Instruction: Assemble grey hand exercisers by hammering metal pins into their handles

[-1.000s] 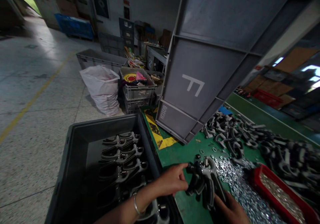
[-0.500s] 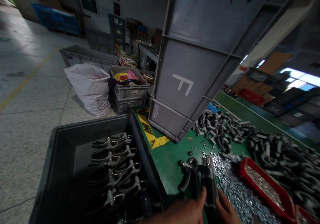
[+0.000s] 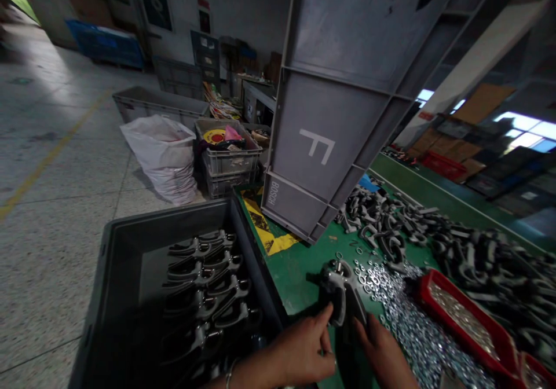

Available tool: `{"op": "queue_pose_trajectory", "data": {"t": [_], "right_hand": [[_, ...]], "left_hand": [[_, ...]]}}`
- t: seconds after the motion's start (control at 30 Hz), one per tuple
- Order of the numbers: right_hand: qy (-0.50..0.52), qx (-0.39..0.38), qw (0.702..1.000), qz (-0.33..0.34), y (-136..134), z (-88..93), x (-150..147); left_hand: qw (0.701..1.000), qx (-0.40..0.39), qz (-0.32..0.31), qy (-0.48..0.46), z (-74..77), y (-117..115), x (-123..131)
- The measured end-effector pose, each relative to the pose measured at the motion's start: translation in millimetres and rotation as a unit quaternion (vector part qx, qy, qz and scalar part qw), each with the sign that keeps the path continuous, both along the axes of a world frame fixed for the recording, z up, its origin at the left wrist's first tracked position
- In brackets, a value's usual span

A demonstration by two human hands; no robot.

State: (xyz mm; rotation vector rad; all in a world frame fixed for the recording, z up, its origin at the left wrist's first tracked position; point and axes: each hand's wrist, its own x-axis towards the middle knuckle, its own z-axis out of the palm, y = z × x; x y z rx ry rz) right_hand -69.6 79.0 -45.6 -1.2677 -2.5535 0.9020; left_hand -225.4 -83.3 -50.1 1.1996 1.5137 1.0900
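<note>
Head view. The left hand (image 3: 299, 351) and the right hand (image 3: 382, 357) met at the near edge of the green desk (image 3: 299, 267) around a hand gripper (image 3: 341, 296), a black-handled piece with a metal head that stood nearly upright between them. The left grip pinched the lower handle with thumb and fingertips; the right grip was pressed against the other handle from the far side, so that, as a judgement, the piece was steadied from both sides and kept off the desk surface. How tightly the right fingers wrapped could not be told, as the handle hid them.

To the left, below desk level, stood a dark crate (image 3: 130, 244) holding like grippers (image 3: 204, 285) laid in an orderly overlapping row, all heads turned the same way, an arrangement that probably saved room. On the desk to the right lay a spill of small metal washers (image 3: 403, 319), and beside it a red tray (image 3: 467, 325) holding more small bright parts. Beyond these a loose heap of black parts (image 3: 456, 250) covered the desk. A grey bin (image 3: 347, 99) marked "F" stood tilted on its end above the heap. On the floor behind, a white sack (image 3: 163, 157) leaned beside stacked grey crates (image 3: 230, 166) of mixed items.
</note>
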Motion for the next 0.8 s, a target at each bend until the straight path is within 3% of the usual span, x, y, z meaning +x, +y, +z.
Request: {"op": "queue_pose_trajectory", "data": {"t": [0.1, 0.17, 0.23, 0.3, 0.37, 0.43, 0.53, 0.67, 0.8], "right_hand": [[-0.022, -0.012, 1.0, 0.011, -2.5, -1.3, -2.7], [-0.003, -0.044, 0.999, 0.009, -2.4, 2.4, 4.1], [0.037, -0.076, 0.996, -0.035, -2.5, 8.3, 19.4], [0.093, -0.143, 0.981, -0.096, -6.6, 14.6, 41.2], [0.171, -0.265, 0.939, -0.138, -18.1, 21.1, 64.4], [0.261, -0.372, 0.876, -0.162, -36.1, 28.3, 82.4], [0.352, -0.41, 0.818, -0.195, -61.9, 39.8, 96.1], [0.371, -0.412, 0.81, -0.191, -74.0, 48.6, 110.4], [0.383, -0.41, 0.797, -0.222, -70.8, 41.9, 135.3]], "left_hand": [[1.0, -0.007, 0.008, -0.02, -3.8, -8.6, -5.4], [0.998, 0.008, 0.058, -0.036, -3.7, -16.9, -5.6], [0.99, 0.019, 0.112, -0.079, -2.8, -25.9, -2.2], [0.981, 0.027, 0.122, -0.151, -3.8, -32.4, 6.3], [0.969, 0.036, 0.085, -0.23, -7.1, -33.2, 20.0], [0.955, 0.038, 0.043, -0.29, -10.0, -27.3, 37.2], [0.939, 0.035, 0.02, -0.341, -5.7, -8.6, 62.7], [0.937, 0.041, 0.011, -0.346, 13.4, 20.5, 86.2], [0.946, 0.04, -0.009, -0.321, 24.3, 38.8, 105.1]]}}
